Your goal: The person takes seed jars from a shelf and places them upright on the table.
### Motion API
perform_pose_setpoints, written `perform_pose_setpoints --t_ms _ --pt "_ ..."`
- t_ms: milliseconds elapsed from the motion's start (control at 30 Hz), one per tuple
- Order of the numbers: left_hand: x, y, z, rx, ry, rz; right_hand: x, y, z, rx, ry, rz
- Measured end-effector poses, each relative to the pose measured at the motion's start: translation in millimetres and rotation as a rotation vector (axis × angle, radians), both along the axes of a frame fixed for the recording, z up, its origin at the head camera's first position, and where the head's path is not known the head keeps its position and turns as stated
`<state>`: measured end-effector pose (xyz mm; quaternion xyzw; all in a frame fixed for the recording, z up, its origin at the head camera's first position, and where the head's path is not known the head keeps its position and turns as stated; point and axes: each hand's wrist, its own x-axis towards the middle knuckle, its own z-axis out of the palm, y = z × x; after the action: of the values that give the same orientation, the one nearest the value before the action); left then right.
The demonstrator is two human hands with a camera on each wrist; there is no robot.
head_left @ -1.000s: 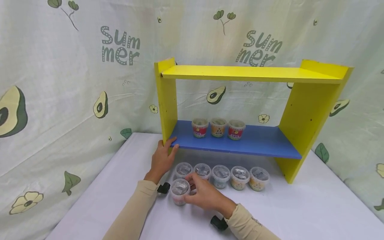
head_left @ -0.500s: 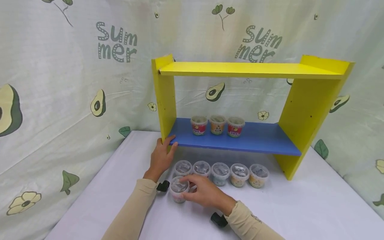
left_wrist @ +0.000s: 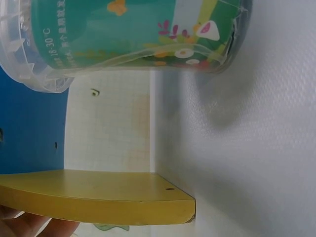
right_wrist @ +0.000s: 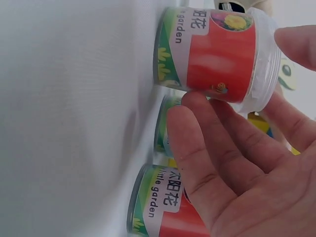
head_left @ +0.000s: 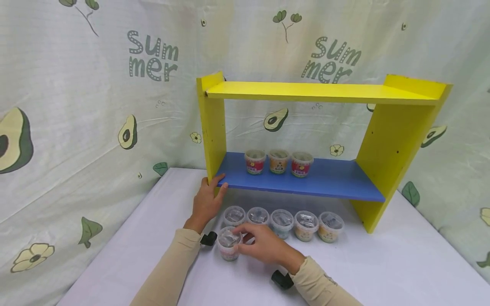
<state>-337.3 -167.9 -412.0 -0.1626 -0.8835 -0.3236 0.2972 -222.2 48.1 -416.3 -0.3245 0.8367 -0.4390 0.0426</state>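
My right hand (head_left: 257, 243) grips the rim of a small clear-lidded cup with a red label (head_left: 228, 244), which stands alone on the white table in front of a row of cups. In the right wrist view the thumb (right_wrist: 298, 43) and fingers (right_wrist: 207, 143) bracket that red cup (right_wrist: 212, 54). My left hand (head_left: 208, 199) holds the foot of the left yellow side panel (head_left: 213, 131) of the shelf unit, thumb on the blue shelf's (head_left: 329, 180) front corner. The left wrist view shows the panel edge (left_wrist: 98, 195) and a green-labelled cup (left_wrist: 133, 34).
Several more cups stand in a row (head_left: 281, 223) under the blue shelf's front edge. Three cups (head_left: 278, 161) sit at the back of the blue shelf. The yellow top shelf (head_left: 317, 91) holds nothing. A patterned cloth (head_left: 95, 106) hangs close behind and to the left.
The right hand has stayed on the front cup with its fingers settling round the lid. The left hand has kept its place on the shelf panel.
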Motion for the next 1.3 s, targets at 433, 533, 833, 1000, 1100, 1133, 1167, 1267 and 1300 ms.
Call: perform_pose_setpoints --t_ms 433,533,833,1000,1100,1133,1167,1267,1300 --pt "-4.9 1.4 4.9 0.007 -0.015 -0.006 -2.9 0.3 2.9 -0.037 0.005 -0.062" --pt "-7.1 2.5 8.7 0.010 -0.010 -0.007 -4.4 0.2 4.6 -0.048 0.022 -0.080" --pt "-7.3 2.3 11.3 0.007 -0.019 -0.009 -3.9 -1.6 5.3 -0.055 0.046 -0.105" --pt "-4.4 1.5 7.2 0.014 -0.020 -0.008 -2.3 -1.9 2.5 -0.068 0.033 -0.092" --pt "-2.4 1.1 3.8 0.015 -0.026 -0.008 -1.4 -1.9 -0.2 -0.063 0.026 -0.089" --pt "-1.6 0.9 2.9 0.013 -0.026 -0.007 -0.9 -1.9 -0.8 -0.062 0.022 -0.087" --pt "-1.1 0.8 2.1 0.013 -0.028 -0.007 -0.6 -2.0 -1.4 -0.061 0.020 -0.086" --pt "-0.2 0.4 0.5 0.008 -0.028 -0.001 -0.5 -2.4 -2.3 -0.057 0.018 -0.082" --pt "0.1 0.2 0.3 0.006 -0.028 0.002 -0.2 -2.5 -2.0 -0.057 0.016 -0.079"
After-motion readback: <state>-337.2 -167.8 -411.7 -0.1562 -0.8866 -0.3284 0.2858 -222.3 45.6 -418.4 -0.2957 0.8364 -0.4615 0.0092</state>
